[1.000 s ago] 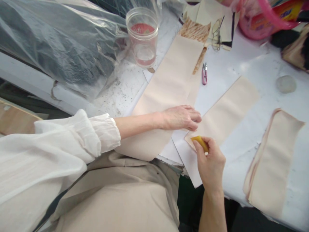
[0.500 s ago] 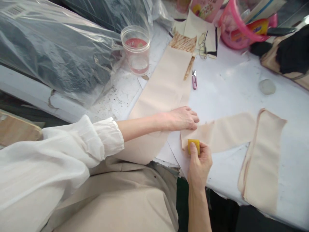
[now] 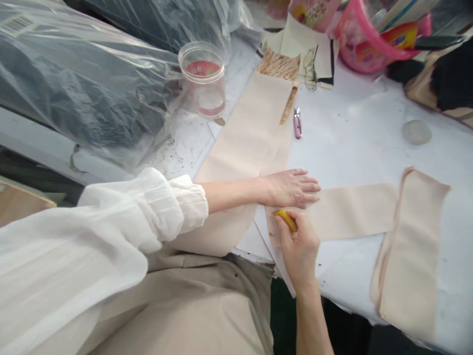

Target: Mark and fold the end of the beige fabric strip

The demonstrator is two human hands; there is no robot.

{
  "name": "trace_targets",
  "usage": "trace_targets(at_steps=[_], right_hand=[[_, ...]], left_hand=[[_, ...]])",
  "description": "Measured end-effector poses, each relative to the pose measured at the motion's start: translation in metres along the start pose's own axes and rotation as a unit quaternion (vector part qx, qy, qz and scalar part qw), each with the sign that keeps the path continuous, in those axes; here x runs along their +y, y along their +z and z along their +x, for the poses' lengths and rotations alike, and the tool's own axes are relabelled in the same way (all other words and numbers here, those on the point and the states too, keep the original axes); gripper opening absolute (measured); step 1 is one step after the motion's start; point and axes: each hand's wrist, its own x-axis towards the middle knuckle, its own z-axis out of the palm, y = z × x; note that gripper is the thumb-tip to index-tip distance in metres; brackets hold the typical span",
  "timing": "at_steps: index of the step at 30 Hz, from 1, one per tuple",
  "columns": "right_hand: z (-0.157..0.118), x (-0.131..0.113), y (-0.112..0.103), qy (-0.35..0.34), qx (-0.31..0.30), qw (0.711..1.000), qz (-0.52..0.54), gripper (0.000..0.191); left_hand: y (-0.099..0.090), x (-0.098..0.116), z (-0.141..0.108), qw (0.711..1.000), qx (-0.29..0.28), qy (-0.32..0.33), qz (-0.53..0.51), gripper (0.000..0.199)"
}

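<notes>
A person's left hand (image 3: 290,188) lies palm down, fingers loosely spread and grasping nothing, on the far edge of a beige strip (image 3: 354,209), while the right hand (image 3: 301,239) pinches a yellow block (image 3: 287,220) between thumb and fingers over the strip's left end. The strip runs rightward from beneath the hands toward folded beige pieces (image 3: 417,246). Beyond both hands and to their right, a pink basket (image 3: 345,44) holds a red-and-yellow packet (image 3: 401,39), a white item with a blue stripe (image 3: 402,15) and a dark, handle-like piece (image 3: 439,42). Beyond the left hand and to its left stands a clear tub (image 3: 218,88) with red print, its contents hard to make out. Beyond the left forearm, clear plastic wrapping (image 3: 88,74) encloses dark material.
</notes>
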Motion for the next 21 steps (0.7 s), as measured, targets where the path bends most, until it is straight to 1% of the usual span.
trace_targets(at_steps=[2,4,5,8,9,10,12,13,15,17,18,20,21], right_hand=[[-0.002,-0.001,0.004,-0.025,-0.023,0.999,-0.012,0.003],[-0.009,-0.005,0.003,-0.037,-0.052,0.998,-0.029,0.006],[-0.014,-0.008,0.000,-0.034,-0.069,0.996,-0.039,0.008],[-0.028,-0.017,-0.016,0.005,-0.123,0.991,-0.048,0.010],[-0.031,-0.019,-0.022,0.018,-0.128,0.991,-0.041,0.009],[-0.030,-0.021,-0.026,0.028,-0.117,0.992,-0.033,0.007],[-0.023,-0.022,-0.030,0.029,-0.066,0.997,-0.025,0.001],[-0.017,-0.021,-0.028,0.019,-0.040,0.999,-0.026,0.002],[-0.003,-0.018,-0.018,-0.018,-0.023,0.999,-0.034,0.001],[0.005,-0.015,-0.004,-0.047,-0.042,0.997,-0.046,0.006],[0.004,-0.015,0.001,-0.050,-0.052,0.996,-0.055,0.009],[-0.004,-0.018,0.004,-0.032,-0.076,0.994,-0.072,0.012],[-0.011,-0.020,0.002,-0.013,-0.095,0.993,-0.075,0.013]], left_hand=[[0.001,-0.001,0.000,1.000,-0.003,0.001,-0.001,0.038],[0.000,-0.002,0.001,1.000,-0.004,0.000,-0.004,0.039],[0.000,-0.002,0.001,1.000,-0.005,-0.001,-0.007,0.039],[0.000,-0.003,0.002,1.000,0.002,0.001,-0.016,0.039],[0.000,-0.003,0.002,1.000,0.010,0.003,-0.017,0.038],[0.000,-0.003,0.002,1.000,0.017,0.004,-0.018,0.037],[0.000,-0.002,0.002,1.000,0.026,0.005,-0.016,0.037],[0.000,-0.002,0.002,1.000,0.025,0.005,-0.014,0.037],[-0.001,-0.002,0.002,1.000,0.017,0.001,-0.009,0.038],[-0.002,-0.002,0.002,1.000,0.006,-0.002,-0.003,0.039],[-0.002,-0.002,0.003,1.000,0.003,-0.003,-0.001,0.039],[-0.003,-0.002,0.003,1.000,0.003,0.000,-0.001,0.040],[-0.003,-0.002,0.003,1.000,0.004,0.002,-0.001,0.040]])
